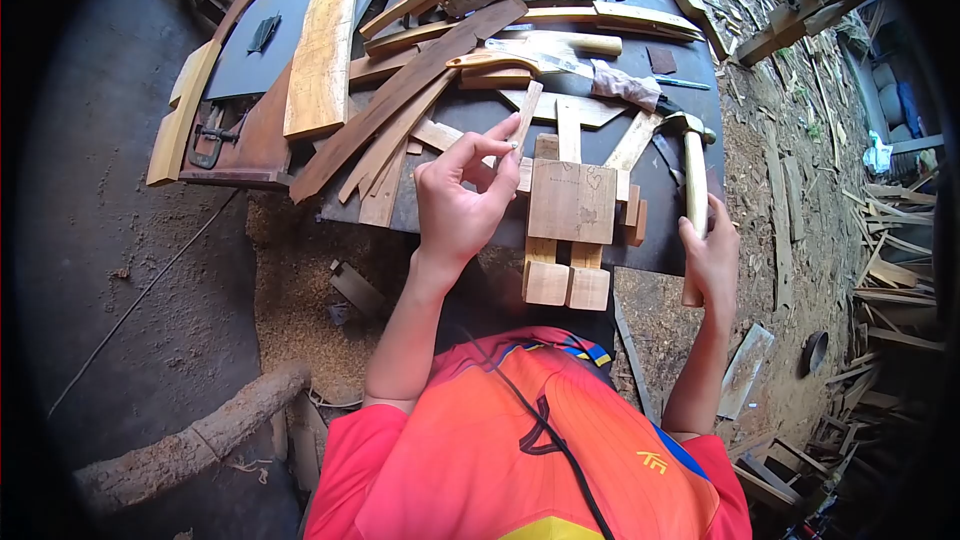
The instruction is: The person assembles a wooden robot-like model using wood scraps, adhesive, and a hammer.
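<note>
My left hand point(465, 185) is raised over the near side of the bench, thumb and fingers pinched at the lower end of a thin wooden strip point(529, 112). A tiny shiny spot shows at the fingertips, too small to name. My right hand point(712, 255) is wrapped round the pale wooden handle of a hammer point(695, 175), its metal head pointing away from me. Between my hands sits a wooden assembly with a square block point(572, 202) on top, pencil marks on its face, and two smaller blocks point(547, 283) at its near end.
Wood offcuts and long boards point(410, 95) are heaped on the left of the dark bench point(385, 225). A handsaw point(490, 60) and a wrapped cloth point(625, 83) lie behind the assembly. A clamp point(208, 147) grips the left edge. A log point(200, 440) and wood chips cover the floor.
</note>
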Motion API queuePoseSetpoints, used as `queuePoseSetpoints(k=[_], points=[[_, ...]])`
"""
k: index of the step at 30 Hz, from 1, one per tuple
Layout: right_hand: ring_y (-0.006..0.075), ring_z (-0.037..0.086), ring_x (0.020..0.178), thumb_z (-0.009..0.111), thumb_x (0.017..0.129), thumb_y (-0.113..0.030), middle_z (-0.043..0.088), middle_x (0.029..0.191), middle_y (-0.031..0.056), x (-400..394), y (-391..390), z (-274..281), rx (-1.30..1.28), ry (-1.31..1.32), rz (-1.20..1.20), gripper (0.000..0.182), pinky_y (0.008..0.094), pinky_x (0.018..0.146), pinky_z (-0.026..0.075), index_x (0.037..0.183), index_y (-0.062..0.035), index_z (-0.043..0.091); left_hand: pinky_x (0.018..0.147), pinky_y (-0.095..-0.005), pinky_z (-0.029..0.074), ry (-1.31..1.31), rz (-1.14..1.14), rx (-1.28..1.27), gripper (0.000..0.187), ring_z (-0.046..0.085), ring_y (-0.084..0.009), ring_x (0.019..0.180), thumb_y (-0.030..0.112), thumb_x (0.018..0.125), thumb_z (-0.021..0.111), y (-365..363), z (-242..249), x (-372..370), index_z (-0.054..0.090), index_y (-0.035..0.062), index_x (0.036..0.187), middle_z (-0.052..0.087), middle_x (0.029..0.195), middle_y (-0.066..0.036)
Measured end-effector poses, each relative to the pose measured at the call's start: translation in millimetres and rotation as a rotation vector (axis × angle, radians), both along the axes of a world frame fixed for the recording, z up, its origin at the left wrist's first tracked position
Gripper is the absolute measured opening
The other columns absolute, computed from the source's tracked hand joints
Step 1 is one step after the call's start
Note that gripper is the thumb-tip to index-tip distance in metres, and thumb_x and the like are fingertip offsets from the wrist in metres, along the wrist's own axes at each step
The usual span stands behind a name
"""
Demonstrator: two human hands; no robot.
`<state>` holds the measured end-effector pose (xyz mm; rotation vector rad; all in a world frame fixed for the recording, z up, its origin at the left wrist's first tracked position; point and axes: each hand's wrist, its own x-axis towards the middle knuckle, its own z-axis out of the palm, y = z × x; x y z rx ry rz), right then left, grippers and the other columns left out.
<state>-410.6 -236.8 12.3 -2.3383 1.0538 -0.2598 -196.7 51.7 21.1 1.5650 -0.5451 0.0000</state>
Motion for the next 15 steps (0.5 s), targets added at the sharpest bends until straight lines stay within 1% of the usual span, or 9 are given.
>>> queuePoseSetpoints(k=[2, 3, 5, 6, 9, 10, 13, 14, 15], points=[[0.0235, 0.074, 0.073, 0.075, 0.098, -0.022, 0.074, 0.089, 0.0144, -1, 2, 6, 0.108, -0.060, -0.015, 0.059, 0.0390, 0.067, 0.059, 0.149, 0.0008, 0.056, 0.055, -0.0232, 0.052, -0.020, 0.025, -0.012, 0.009, 0.069, -0.0054, 0.057, 0.003, 0.091, 0.077, -2, -2, -1, 0.069, 0.0015, 0.088, 0.082, 0.120, -0.013], [0.0193, 0.071, 0.067, 0.073, 0.099, -0.021, 0.072, 0.084, 0.0109, 0, 3, 10, 0.160, -0.091, -0.021, 0.058, 0.0367, 0.062, 0.058, 0.150, 0.0019, 0.055, 0.057, -0.0231, 0.055, -0.027, 0.003, 0.016, 0.006, 0.070, -0.0058, 0.062, 0.001, 0.093, 0.075, -1, -1, 0, 0.069, 0.0004, 0.091, 0.080, 0.124, -0.015], [0.0137, 0.065, 0.060, 0.068, 0.102, -0.022, 0.065, 0.081, 0.0070, 0, 12, 20, 0.414, -0.283, -0.057, 0.057, 0.0307, 0.053, 0.054, 0.150, 0.0048, 0.053, 0.062, -0.0228, 0.060, -0.037, -0.037, 0.077, 0.002, 0.072, -0.0067, 0.071, -0.003, 0.097, 0.071, 4, -2, 0, 0.070, -0.0019, 0.098, 0.076, 0.132, -0.021], [0.0110, 0.062, 0.057, 0.066, 0.104, -0.023, 0.062, 0.079, 0.0050, 0, 20, 26, 0.544, -0.378, -0.076, 0.056, 0.0277, 0.049, 0.051, 0.150, 0.0062, 0.052, 0.062, -0.0228, 0.060, -0.036, -0.036, 0.074, 0.002, 0.072, -0.0067, 0.071, -0.003, 0.097, 0.071, 5, -2, -1, 0.070, -0.0019, 0.098, 0.076, 0.132, -0.021], [0.0087, 0.057, 0.050, 0.070, 0.101, -0.033, 0.054, 0.076, 0.0020, 3, 53, 51, 0.849, -0.751, -0.024, 0.072, 0.0211, 0.041, 0.047, 0.157, 0.0049, 0.044, 0.062, -0.0229, 0.060, -0.032, -0.031, 0.073, 0.002, 0.073, -0.0069, 0.071, -0.003, 0.097, 0.071, 4, -2, 0, 0.070, -0.0019, 0.097, 0.076, 0.132, -0.021], [0.0093, 0.053, 0.046, 0.069, 0.098, -0.038, 0.052, 0.075, 0.0018, 5, 66, 62, 0.922, -0.789, -0.011, 0.078, 0.0218, 0.039, 0.046, 0.158, 0.0046, 0.041, 0.063, -0.0229, 0.060, -0.027, -0.030, 0.076, 0.002, 0.073, -0.0070, 0.071, -0.003, 0.097, 0.071, 5, -1, -1, 0.070, -0.0020, 0.097, 0.076, 0.132, -0.021], [0.0082, 0.048, 0.042, 0.070, 0.096, -0.036, 0.052, 0.075, 0.0024, 1, 89, 84, 1.003, -0.758, 0.099, 0.081, 0.0217, 0.037, 0.043, 0.158, 0.0067, 0.039, 0.062, -0.0231, 0.060, -0.003, -0.040, 0.057, 0.002, 0.073, -0.0073, 0.072, -0.003, 0.097, 0.071, 4, 2, -2, 0.070, -0.0021, 0.097, 0.076, 0.132, -0.021], [0.0069, 0.044, 0.040, 0.071, 0.093, -0.035, 0.052, 0.074, 0.0017, 4, 99, 94, 1.018, -0.737, 0.070, 0.084, 0.0206, 0.036, 0.039, 0.156, 0.0098, 0.041, 0.062, -0.0232, 0.060, 0.007, -0.043, 0.045, 0.002, 0.073, -0.0073, 0.072, -0.003, 0.097, 0.071, 4, 2, -2, 0.070, -0.0021, 0.097, 0.076, 0.132, -0.021], [0.0069, 0.045, 0.043, 0.071, 0.092, -0.034, 0.053, 0.075, 0.0020, 5, 104, 102, 1.030, -0.684, 0.104, 0.081, 0.0208, 0.038, 0.038, 0.155, 0.0096, 0.043, 0.062, -0.0233, 0.060, 0.013, -0.044, 0.044, 0.002, 0.073, -0.0074, 0.071, -0.003, 0.097, 0.071, 4, 3, -2, 0.070, -0.0022, 0.097, 0.076, 0.132, -0.022]])
